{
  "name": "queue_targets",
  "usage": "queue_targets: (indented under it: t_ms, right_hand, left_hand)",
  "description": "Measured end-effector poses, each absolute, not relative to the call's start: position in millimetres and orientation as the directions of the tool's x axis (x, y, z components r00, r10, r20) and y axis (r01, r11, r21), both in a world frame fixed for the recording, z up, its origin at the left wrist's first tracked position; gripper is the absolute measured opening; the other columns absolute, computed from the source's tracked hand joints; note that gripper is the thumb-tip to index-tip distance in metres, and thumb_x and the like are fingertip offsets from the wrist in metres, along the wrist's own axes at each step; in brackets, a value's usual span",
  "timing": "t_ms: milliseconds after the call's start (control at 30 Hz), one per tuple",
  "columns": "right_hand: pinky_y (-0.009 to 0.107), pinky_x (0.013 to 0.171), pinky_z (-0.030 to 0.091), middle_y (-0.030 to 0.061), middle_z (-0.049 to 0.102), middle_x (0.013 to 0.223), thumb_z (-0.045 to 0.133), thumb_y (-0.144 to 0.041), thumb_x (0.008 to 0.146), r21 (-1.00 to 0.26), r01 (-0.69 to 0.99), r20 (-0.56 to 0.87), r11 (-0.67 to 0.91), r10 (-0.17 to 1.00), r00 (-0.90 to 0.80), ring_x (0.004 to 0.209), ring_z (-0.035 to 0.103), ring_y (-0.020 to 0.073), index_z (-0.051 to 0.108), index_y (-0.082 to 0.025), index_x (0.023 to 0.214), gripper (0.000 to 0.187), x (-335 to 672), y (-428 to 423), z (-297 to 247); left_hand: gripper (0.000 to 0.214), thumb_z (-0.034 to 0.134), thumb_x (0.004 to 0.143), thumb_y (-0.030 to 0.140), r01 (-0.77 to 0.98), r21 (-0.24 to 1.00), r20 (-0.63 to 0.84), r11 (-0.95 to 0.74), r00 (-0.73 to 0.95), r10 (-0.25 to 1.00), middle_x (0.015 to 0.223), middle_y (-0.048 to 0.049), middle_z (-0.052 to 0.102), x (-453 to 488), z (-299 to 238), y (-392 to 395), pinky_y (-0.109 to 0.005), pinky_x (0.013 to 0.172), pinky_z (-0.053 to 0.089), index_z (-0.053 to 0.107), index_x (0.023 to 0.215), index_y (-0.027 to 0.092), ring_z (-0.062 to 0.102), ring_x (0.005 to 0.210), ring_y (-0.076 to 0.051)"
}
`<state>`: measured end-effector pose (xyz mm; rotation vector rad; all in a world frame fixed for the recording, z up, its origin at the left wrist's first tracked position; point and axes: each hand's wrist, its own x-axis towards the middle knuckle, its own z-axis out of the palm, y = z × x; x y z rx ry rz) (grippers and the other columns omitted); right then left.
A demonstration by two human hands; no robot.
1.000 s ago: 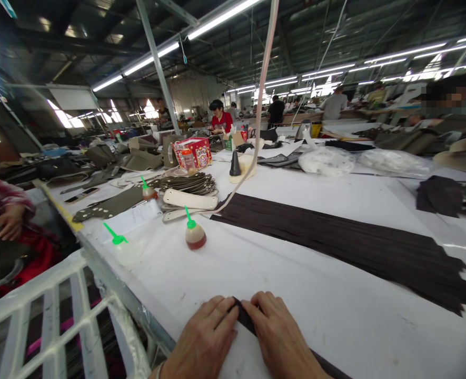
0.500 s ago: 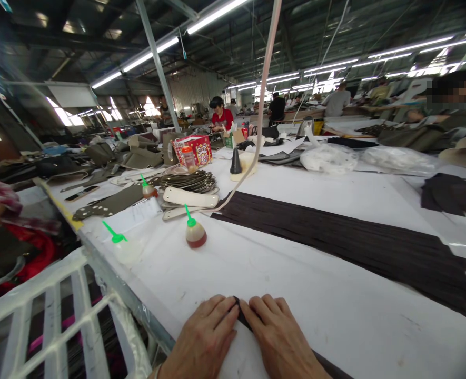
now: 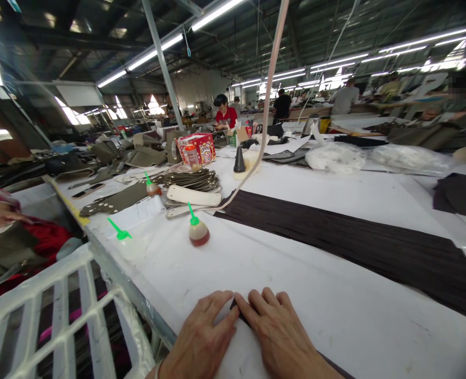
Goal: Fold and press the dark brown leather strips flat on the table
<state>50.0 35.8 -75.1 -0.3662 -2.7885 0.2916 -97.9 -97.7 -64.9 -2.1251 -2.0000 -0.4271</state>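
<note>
A narrow dark strip (image 3: 335, 366) runs diagonally over the white tabletop at the bottom of the head view, its far end between my two hands. My left hand (image 3: 203, 334) has its thumb and fingers closed at that end. My right hand (image 3: 278, 331) lies beside it, fingertips pressed onto the strip and almost touching the left fingers. Most of the strip is hidden under my right hand and forearm. Beyond my hands stands a squeeze bottle (image 3: 198, 234) with a green nozzle and reddish-brown liquid. A wide layer of dark strips (image 3: 335, 237) lies to the right.
A white slatted crate (image 3: 59, 316) is at lower left, by the table edge. Another green nozzle (image 3: 119, 230), a pile of strap pieces (image 3: 193, 180), a black cone (image 3: 239, 160) and plastic bags (image 3: 335, 157) are on the table. A hanging hose (image 3: 270, 79) comes down. Co-workers sit around.
The view has shifted slightly, so the table items appear a little further right. My hands stay on the strip's end, with the right fingers slightly more spread.
</note>
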Motion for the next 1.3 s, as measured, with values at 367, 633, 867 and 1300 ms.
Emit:
queue_targets:
  t_ms: [367,633,867,1300]
  right_hand:
    - [0.037,0.080,0.032,0.0034,0.058,0.097,0.048,0.005,0.078,-0.284,0.268,0.265,0.921,0.344,-0.901,0.086,0.048,0.0228,0.058,-0.019,0.104,0.038,67.7,41.1,-78.3]
    - [0.034,0.082,0.034,0.0013,0.055,0.093,0.057,0.007,0.074,-0.173,0.151,0.386,0.973,0.208,-0.899,0.083,0.048,0.0197,0.055,-0.017,0.106,0.040,84.2,44.0,-84.9]
    - [0.035,0.080,0.034,0.0023,0.055,0.094,0.062,0.000,0.075,-0.068,0.127,0.409,0.990,0.143,-0.901,0.082,0.048,0.0198,0.054,-0.014,0.110,0.038,94.5,44.9,-85.0]
    - [0.034,0.071,0.029,0.0010,0.053,0.083,0.063,-0.002,0.069,-0.022,0.102,0.453,0.995,0.101,-0.886,0.072,0.043,0.0185,0.058,-0.014,0.099,0.032,116.2,49.6,-69.6]
  left_hand:
    - [0.036,0.042,0.090,0.008,0.985,0.121,0.161,-0.125,0.105,0.981,0.133,-0.0048,0.056,-99.7,-53.3,-91.0,-0.041,0.103,0.047,0.052,0.123,0.018,0.049,0.123,-0.022]
    - [0.045,0.041,0.091,0.006,0.972,0.209,0.146,-0.104,0.074,0.987,0.126,-0.0049,0.059,-96.1,-49.2,-84.0,-0.039,0.103,0.044,0.043,0.134,0.019,0.049,0.118,-0.020]
    - [0.052,0.044,0.092,0.006,0.972,0.208,0.085,-0.110,0.094,0.992,0.123,-0.0031,0.057,-93.0,-48.8,-78.5,-0.043,0.100,0.044,0.040,0.140,0.027,0.047,0.113,-0.022]
    - [0.056,0.042,0.093,0.008,0.987,0.116,0.032,-0.109,0.106,0.994,0.122,-0.0053,0.052,-89.9,-45.6,-78.9,-0.046,0.096,0.042,0.038,0.141,0.037,0.044,0.111,-0.024]
